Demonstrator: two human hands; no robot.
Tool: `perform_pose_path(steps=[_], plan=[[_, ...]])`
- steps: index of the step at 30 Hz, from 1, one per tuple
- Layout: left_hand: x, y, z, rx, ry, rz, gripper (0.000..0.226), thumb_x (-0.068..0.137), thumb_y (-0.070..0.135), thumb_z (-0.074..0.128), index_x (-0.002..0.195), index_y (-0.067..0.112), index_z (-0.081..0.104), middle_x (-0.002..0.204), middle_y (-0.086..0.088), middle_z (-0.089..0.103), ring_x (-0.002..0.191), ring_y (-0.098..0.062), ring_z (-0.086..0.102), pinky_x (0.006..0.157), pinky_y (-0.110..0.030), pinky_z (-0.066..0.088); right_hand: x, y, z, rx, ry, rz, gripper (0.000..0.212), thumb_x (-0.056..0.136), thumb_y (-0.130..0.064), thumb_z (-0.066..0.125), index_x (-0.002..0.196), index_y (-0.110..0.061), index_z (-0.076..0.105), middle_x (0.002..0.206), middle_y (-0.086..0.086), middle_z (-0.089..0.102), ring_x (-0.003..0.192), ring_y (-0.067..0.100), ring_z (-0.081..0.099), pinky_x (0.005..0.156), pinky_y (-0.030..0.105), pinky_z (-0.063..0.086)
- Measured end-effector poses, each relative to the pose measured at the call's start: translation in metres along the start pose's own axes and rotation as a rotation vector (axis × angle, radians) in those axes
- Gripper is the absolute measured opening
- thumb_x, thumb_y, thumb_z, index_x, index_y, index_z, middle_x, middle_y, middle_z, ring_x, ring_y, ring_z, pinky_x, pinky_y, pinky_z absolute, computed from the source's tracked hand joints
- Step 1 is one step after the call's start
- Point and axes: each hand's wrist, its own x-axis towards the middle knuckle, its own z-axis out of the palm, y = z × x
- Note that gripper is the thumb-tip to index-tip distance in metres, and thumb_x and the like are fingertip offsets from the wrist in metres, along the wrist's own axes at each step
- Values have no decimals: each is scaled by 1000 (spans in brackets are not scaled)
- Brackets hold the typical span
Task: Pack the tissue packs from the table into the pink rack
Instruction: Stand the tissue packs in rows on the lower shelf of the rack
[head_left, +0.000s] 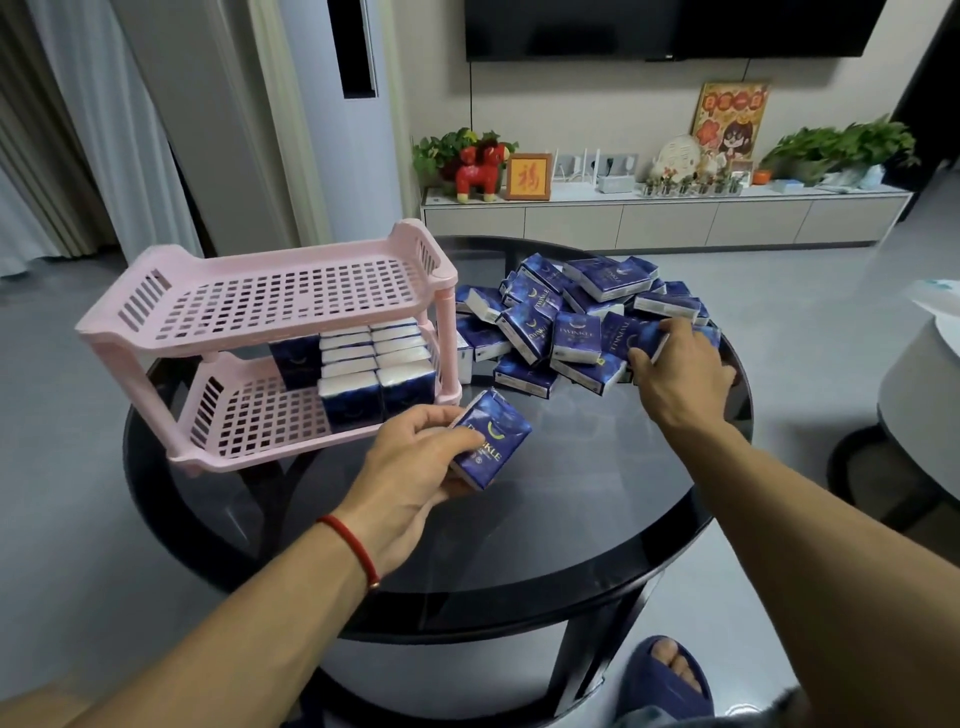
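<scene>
Landmark: pink rack (270, 332), two tiers, on the dark round surface (545, 519).
Rack contents: lower tier holds upright tissue packs (376, 366) filling its right end; its left end is bare grid. Upper tier holds nothing.
Left hand (415, 467): just in front of the rack's right leg, fingers clamped on one blue pack (491, 439), tilted, clear of the tier.
Right hand (680, 371): well right of the rack, on the loose pile (566, 322); fingers curled over a pack (657, 338) at the pile's near edge.
Step (judged): mid-cycle, one pack in transit, another being picked.
Next move (judged): turn the held pack upright, slide it under the upper tier beside the standing rows.
Progress (judged): early; most packs remain in the pile.
</scene>
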Motion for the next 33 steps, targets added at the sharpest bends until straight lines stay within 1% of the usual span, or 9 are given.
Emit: perform_pose_path(steps=[5, 8, 10, 13, 15, 17, 22, 25, 33], plan=[[4, -1, -2, 90, 49, 82, 36, 86, -6, 69, 116, 14, 69, 103, -6, 80, 88, -18, 72, 73, -31, 55, -3, -7, -23, 345, 87, 35, 45, 90, -16, 66, 133, -11, 52, 133, 15, 52, 115, 34, 55, 99, 40, 43], [3, -2, -1, 173, 49, 172, 45, 88, -4, 71, 120, 27, 74, 107, 6, 79, 97, -10, 75, 71, -18, 55, -3, -9, -51, 600, 116, 53, 52, 83, -19, 69, 132, -11, 54, 123, 7, 64, 109, 25, 63, 94, 35, 51], [1, -2, -1, 219, 54, 210, 43, 89, -3, 71, 120, 27, 75, 105, 8, 79, 95, -7, 74, 67, -14, 54, -11, -11, -70, 798, -22, -35, 44, 85, -15, 72, 128, -14, 62, 116, 2, 71, 103, 24, 69, 88, 37, 58], [0, -3, -1, 243, 92, 214, 37, 88, -4, 72, 117, 19, 71, 100, 3, 80, 95, -15, 74, 72, -23, 58, -43, -21, -93, 954, -467, -247, 35, 92, -4, 69, 121, -22, 71, 111, 1, 77, 103, 24, 73, 91, 42, 59], [-1, -3, -2, 252, 100, 208, 34, 88, -4, 72, 115, 16, 69, 99, -1, 80, 98, -21, 74, 80, -27, 60, -66, -36, -98, 852, -746, -347, 40, 91, -3, 69, 123, -26, 71, 114, -4, 77, 105, 17, 72, 92, 38, 60], [-3, -2, -3, 249, 64, 203, 32, 89, -5, 69, 113, 15, 68, 96, -2, 80, 95, -20, 75, 77, -28, 60, -86, -54, -89, 658, -832, -446, 43, 89, 0, 71, 126, -23, 70, 113, -3, 75, 103, 17, 69, 91, 34, 60], [-7, 5, -8, 216, -24, 197, 30, 87, -3, 55, 109, 11, 69, 91, -1, 79, 81, -18, 69, 67, -32, 53, -101, -79, -59, 438, -651, -600, 51, 87, -11, 75, 134, -24, 60, 124, -3, 57, 96, 17, 64, 84, 34, 59], [-7, 7, -19, 219, -113, 183, 41, 74, 13, 64, 115, 13, 66, 101, -5, 78, 93, -22, 71, 81, -37, 58, -102, -81, -53, 385, -595, -645, 50, 88, -13, 75, 135, -19, 59, 118, -6, 62, 98, 15, 64, 84, 29, 57], [-8, 13, -50, 807, -106, 456, 49, 73, 25, 84, 113, 33, 56, 109, 13, 72, 103, 0, 68, 90, -24, 53, -115, -92, -41, 405, -501, -788, 54, 80, -23, 83, 129, -21, 61, 112, -7, 56, 87, 10, 62, 78, 23, 56]])
